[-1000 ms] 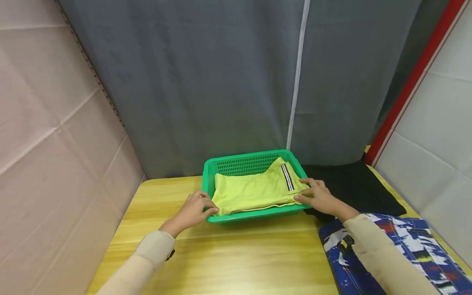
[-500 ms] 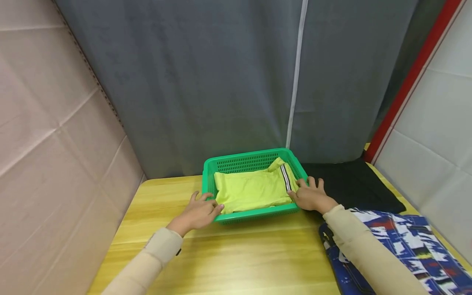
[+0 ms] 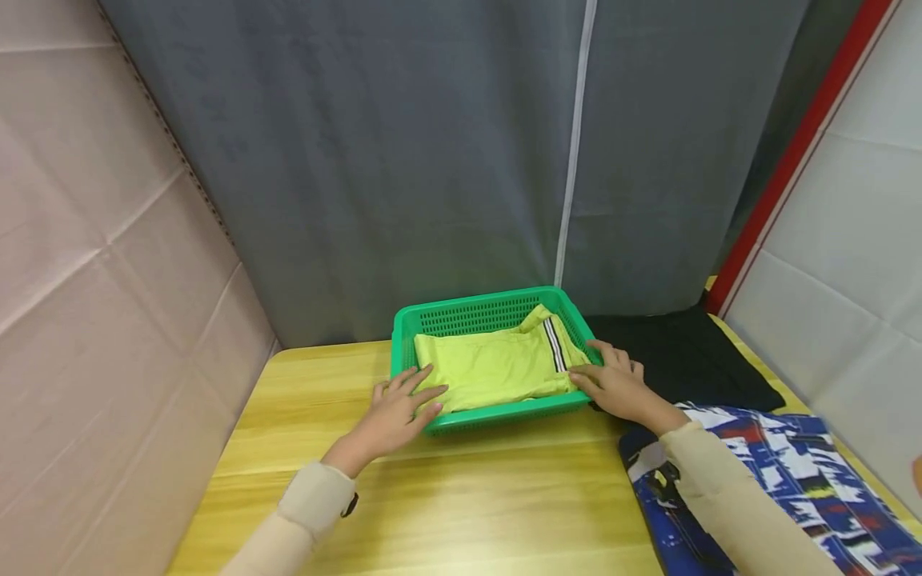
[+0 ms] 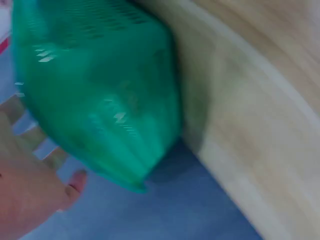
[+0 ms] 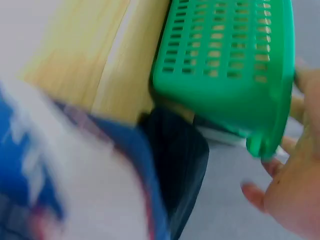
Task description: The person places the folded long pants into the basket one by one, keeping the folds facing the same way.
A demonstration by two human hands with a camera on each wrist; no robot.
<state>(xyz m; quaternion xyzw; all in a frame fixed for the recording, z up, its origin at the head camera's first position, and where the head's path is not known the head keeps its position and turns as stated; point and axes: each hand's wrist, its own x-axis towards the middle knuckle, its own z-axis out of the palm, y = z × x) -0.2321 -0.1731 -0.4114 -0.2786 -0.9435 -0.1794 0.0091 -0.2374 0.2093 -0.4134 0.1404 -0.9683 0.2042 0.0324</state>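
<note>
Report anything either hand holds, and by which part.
The left hand grips nothing; whether the right hand holds the green plastic basket by its rim is unclear.

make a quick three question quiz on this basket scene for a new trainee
1. What stripes does the yellow garment in the basket bear?
2. True or false: the left hand and the right hand are at opposite ends of the basket.
3. From the person's view, where does the black cloth lie? A) left of the basket B) right of the basket C) inside the basket

Key: 1. Black and white; 2. True; 3. B
</note>
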